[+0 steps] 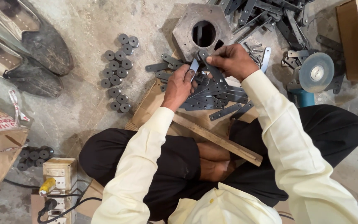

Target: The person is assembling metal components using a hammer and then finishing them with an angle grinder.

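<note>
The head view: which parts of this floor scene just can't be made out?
- Left hand: its fingertips curl under a metal strip, so the grip is hidden.
- Strip pile: both hands cover its middle; the count is unclear.
- Hexagonal block: the hole is dark inside; the right hand covers its lower corner.
- Shoes: cut off by the left and top edges.
- Screws: too small to count.

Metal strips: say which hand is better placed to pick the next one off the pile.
Probably the left hand: it rests directly on the pile of metal strips, gripping only a small shiny piece. The right hand is higher, pinching a dark strip.
</note>
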